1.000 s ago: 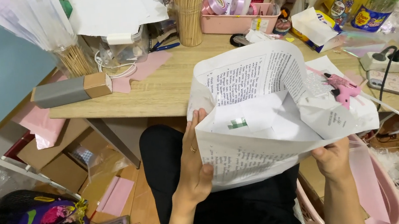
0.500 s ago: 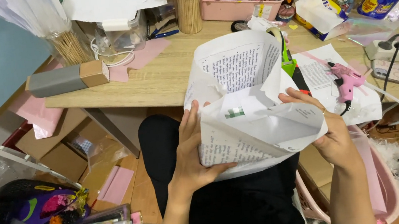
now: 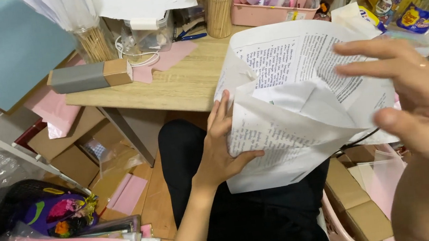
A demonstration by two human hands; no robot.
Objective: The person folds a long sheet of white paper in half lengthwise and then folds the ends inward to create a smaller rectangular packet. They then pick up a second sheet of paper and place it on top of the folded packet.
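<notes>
Holding the printed paper [image 3: 298,106] over my lap, just off the counter's [image 3: 179,87] front edge, I keep my left hand [image 3: 220,146] at its lower left side, thumb pressed across the front and fingers spread up along the fold, so the loose cone shape stays together. My right hand [image 3: 420,109] hangs spread open in front of the sheet's right side, close to the camera; I cannot tell whether it touches the paper.

On the counter's left end lies a long grey box with a brown end [image 3: 90,76], flat along the edge. Toward the back edge stands a pink tray [image 3: 272,12] holding ribbon rolls, beside a tall bundle of wooden sticks [image 3: 219,5]. At the far right corner sits a blue-and-yellow package [image 3: 416,17]. Below, on the floor, brown cardboard boxes [image 3: 69,151] crowd under the counter's left edge.
</notes>
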